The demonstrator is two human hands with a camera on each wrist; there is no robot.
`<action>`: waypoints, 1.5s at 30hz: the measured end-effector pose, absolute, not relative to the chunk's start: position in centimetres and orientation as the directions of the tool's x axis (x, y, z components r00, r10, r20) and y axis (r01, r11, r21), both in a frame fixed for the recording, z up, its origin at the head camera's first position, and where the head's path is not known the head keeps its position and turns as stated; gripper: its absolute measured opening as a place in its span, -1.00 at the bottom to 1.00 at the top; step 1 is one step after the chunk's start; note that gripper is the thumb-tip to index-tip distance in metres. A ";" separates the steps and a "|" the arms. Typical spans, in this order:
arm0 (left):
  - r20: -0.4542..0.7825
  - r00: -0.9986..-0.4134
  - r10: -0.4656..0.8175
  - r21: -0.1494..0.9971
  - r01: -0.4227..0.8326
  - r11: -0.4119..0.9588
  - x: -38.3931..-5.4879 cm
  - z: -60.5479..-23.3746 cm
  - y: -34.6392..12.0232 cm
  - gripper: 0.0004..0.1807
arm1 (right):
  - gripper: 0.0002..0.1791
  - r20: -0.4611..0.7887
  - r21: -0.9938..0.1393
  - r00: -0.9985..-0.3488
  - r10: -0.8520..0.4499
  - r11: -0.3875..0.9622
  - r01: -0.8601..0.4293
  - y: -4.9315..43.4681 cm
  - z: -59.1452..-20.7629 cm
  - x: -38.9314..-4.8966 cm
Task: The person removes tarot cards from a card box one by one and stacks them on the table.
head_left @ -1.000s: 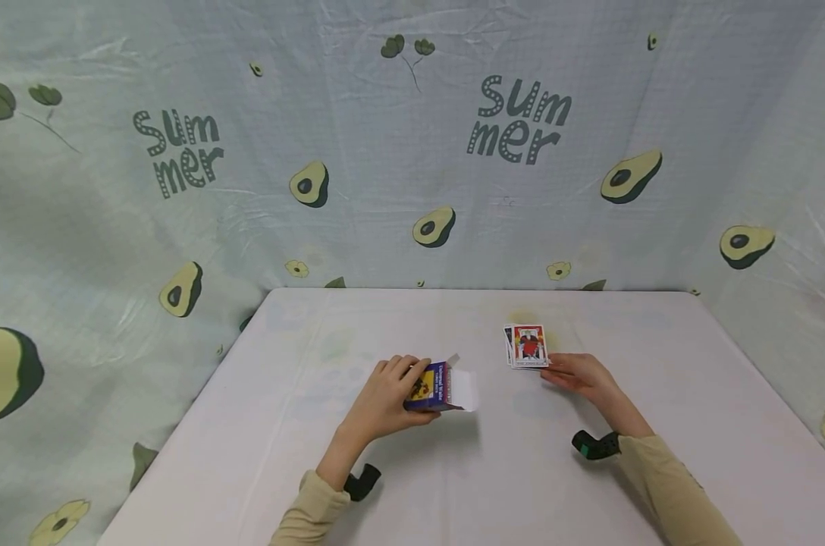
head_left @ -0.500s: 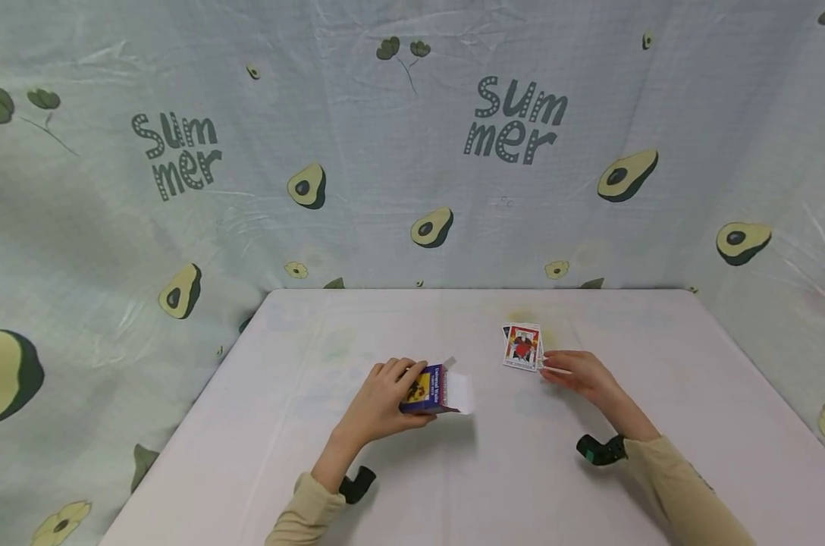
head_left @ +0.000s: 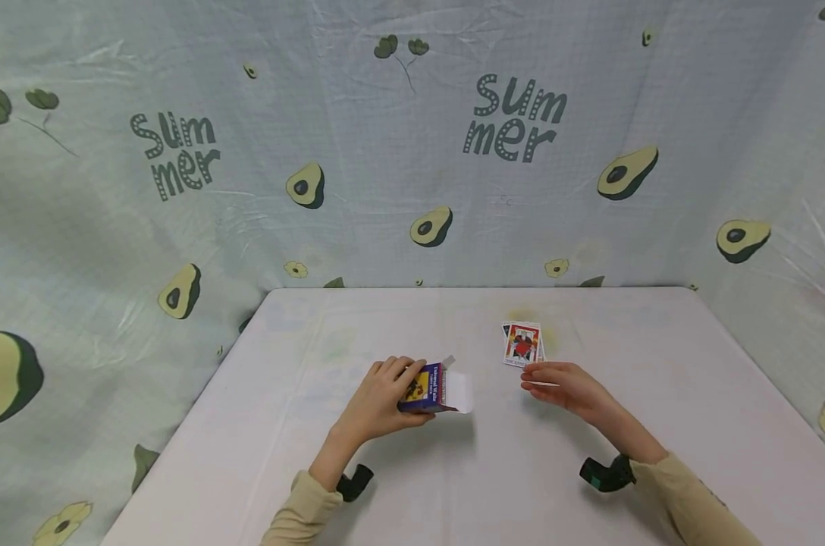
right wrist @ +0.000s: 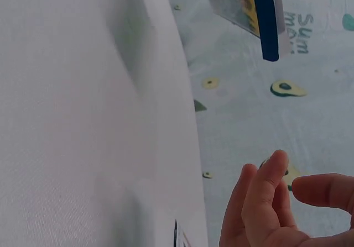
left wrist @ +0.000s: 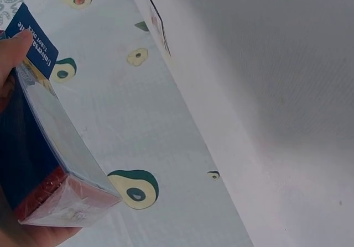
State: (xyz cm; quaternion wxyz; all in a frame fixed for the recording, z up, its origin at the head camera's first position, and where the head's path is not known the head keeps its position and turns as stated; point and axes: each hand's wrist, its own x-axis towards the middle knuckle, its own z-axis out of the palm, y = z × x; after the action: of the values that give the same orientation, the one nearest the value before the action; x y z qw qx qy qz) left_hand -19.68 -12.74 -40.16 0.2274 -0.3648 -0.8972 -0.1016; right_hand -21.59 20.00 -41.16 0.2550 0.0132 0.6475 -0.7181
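My left hand [head_left: 385,398] grips a purple-blue tarot deck box [head_left: 422,388] from its left side, fingers over the top and thumb below. The open end of the box faces right, its white flap [head_left: 459,391] sticking out. In the left wrist view the box [left wrist: 27,142] shows a clear film over one end and a blue lettered flap [left wrist: 37,42]. A small pile of cards [head_left: 522,345] lies on the table, a red-bordered picture card on top. My right hand [head_left: 566,388] hovers just in front of the pile, holding nothing, thumb and fingertips apart in the right wrist view.
Both hands are over a white-covered table [head_left: 344,326]. Behind it hangs a pale cloth [head_left: 365,121] printed with avocados and lettering. Each wrist wears a black camera, one at the left [head_left: 355,483] and one at the right [head_left: 606,474].
My right hand has let go of the cards and moved slightly left and toward me. The pile now lies turned a little on the table. The left hand and box have barely shifted.
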 end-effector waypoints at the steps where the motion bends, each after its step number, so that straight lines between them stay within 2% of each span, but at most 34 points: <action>1: 0.484 -0.628 0.609 0.016 0.702 0.712 -19.7 -40.1 -12.7 -0.16 | -0.42 -0.332 -0.933 -0.872 -0.360 -0.014 0.361 19.9 -41.1 -21.4; 9: 0.481 -0.612 0.628 0.010 0.720 0.694 -19.8 -39.8 -12.8 -0.17 | -0.43 -0.210 -0.973 -0.882 -0.422 0.174 0.148 19.1 -40.4 -20.6; 18: 0.494 -0.596 0.634 0.005 0.730 0.683 -19.6 -39.7 -12.3 -0.16 | -0.50 -0.098 -0.977 -0.893 -0.440 0.215 0.001 17.3 -39.2 -19.7; 30: 0.445 -0.606 0.659 -0.014 0.731 0.682 -19.6 -39.2 -11.4 -0.16 | -0.53 -0.069 -0.977 -0.899 -0.432 0.211 -0.026 15.1 -38.3 -19.3; 45: 0.457 -0.573 0.681 -0.045 0.749 0.661 -19.7 -39.1 -10.3 -0.15 | -0.57 -0.110 -0.978 -0.878 -0.465 0.210 0.011 13.7 -38.8 -19.1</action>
State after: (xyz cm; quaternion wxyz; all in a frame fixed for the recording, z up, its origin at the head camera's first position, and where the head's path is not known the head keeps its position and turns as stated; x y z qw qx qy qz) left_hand -19.73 -10.29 -39.12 0.2233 -0.4047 -0.8834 -0.0768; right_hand -19.15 13.73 -38.81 0.1954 -0.1507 0.7530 -0.6100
